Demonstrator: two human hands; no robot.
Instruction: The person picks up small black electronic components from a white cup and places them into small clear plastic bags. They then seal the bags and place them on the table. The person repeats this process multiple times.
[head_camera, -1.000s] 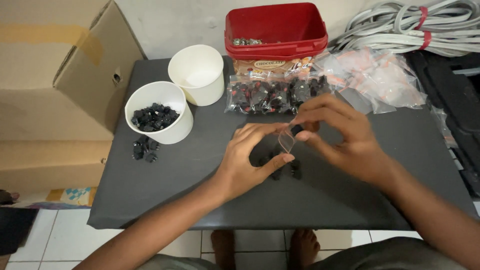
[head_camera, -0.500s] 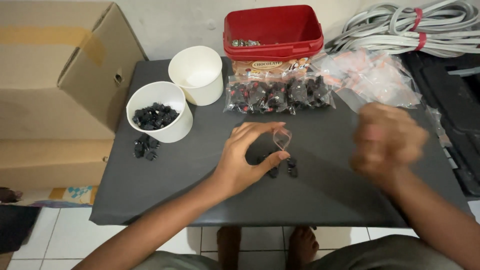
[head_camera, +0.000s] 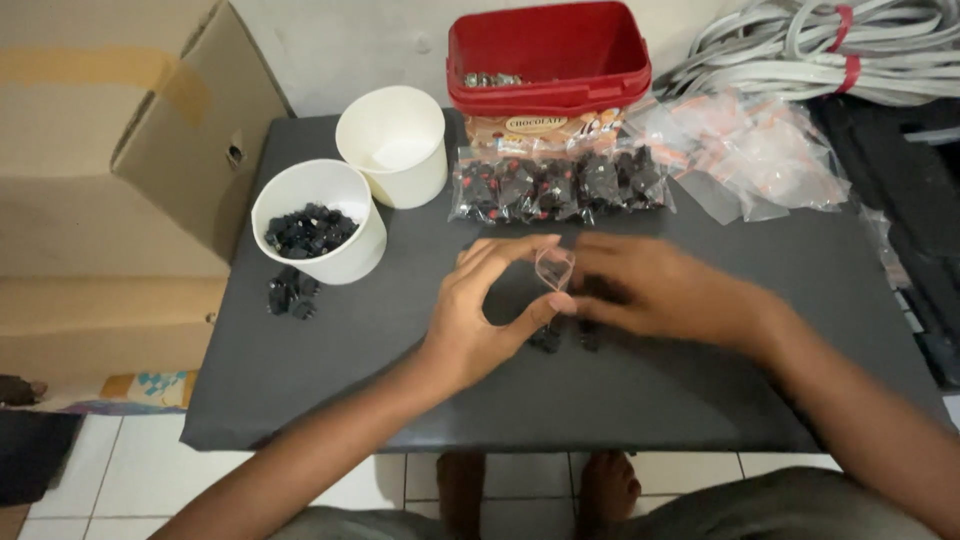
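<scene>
Clear plastic, a small empty bag (head_camera: 554, 268) stands pinched open in our left hand (head_camera: 480, 320) above the grey surface (head_camera: 700, 390). Our right hand (head_camera: 655, 290) reaches over loose black parts (head_camera: 546, 338); blur hides its grip. Filling seems in hand; next calls for steady feeding.

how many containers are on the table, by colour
white paper cups: 2, one holding small black parts, one showing none
red plastic tub: 1
small clear bag held open by the left hand, with the right hand beside it: 1
total: 4
</scene>
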